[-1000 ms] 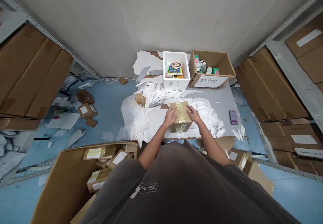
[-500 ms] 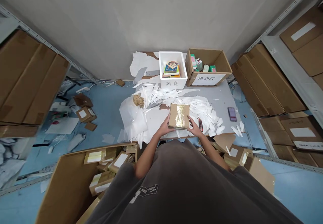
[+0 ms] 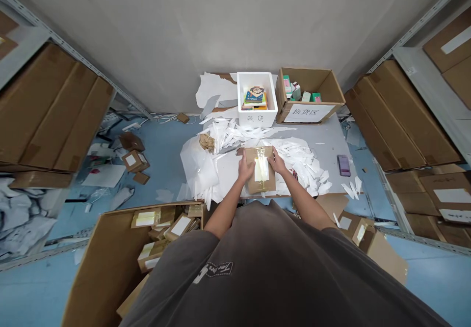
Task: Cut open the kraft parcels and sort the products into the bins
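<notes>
A small cardboard box point(image 3: 251, 183) is held between my two hands at the near edge of the table. Shiny clear tape runs along its middle, and a white label shows on the side turned up toward me. My left hand point(image 3: 246, 168) grips its left side, thumb lying on the upper face. On the opposite side, my right hand point(image 3: 277, 162) grips near the far right corner. Beside and behind the box lie heaps of white paper strips point(image 3: 303, 162). A dark red object, mostly hidden by my right forearm, lies on the strips.
At the table's back stand a white foam box point(image 3: 257, 119) with booklets and a carton point(image 3: 312, 113) with small packages. A large carton point(image 3: 88, 268) of parcels stands at lower left, more boxes point(image 3: 382, 256) at lower right. Shelves with cartons point(image 3: 47, 116) flank both sides.
Both hands have tilted the box, so a face with a white label now shows. My hands have shifted to its far part. The view has moved slightly left.
</notes>
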`<state>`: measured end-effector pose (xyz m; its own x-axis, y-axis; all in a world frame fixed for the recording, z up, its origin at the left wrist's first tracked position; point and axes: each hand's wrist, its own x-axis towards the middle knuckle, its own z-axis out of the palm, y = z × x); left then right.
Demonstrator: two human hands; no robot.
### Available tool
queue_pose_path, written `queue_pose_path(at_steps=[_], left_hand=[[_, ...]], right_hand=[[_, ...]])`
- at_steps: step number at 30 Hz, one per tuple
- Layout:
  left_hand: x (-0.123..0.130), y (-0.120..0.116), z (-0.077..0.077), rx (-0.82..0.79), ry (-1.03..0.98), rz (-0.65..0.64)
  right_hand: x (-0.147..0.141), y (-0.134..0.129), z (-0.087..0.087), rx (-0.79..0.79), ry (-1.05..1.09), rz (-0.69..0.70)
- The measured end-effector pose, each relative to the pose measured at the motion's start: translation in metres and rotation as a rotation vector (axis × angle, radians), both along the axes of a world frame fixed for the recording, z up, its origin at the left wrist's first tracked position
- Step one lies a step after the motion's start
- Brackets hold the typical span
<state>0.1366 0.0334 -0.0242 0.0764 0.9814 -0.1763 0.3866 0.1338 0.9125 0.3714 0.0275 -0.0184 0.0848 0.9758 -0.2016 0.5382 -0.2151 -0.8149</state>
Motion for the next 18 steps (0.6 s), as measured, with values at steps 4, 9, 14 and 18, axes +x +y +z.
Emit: queue_pose_path(at_steps=[4, 9, 14, 18], left_hand=[[0.001, 0.005, -0.025, -0.163, 0.027, -0.033], [-0.024, -0.019, -0.039, -0.088, -0.01, -0.211], [-0.038, -0.049, -0.044, -0.068, 0.01, -0.359], [-0.037, -0.042, -0.024, -0.023, 0.023, -0.253]], right_hand=[[-0.009, -0.017, -0.036, -0.022, 0.021, -0.005], [0.003, -0.073, -0.054, 0.011, 0.067, 0.005], [-0.007, -0.111, -0.053, -0.12, 0.094, 0.17], [-0.014, -0.096, -0.026, -0.024, 0.065, 0.076]])
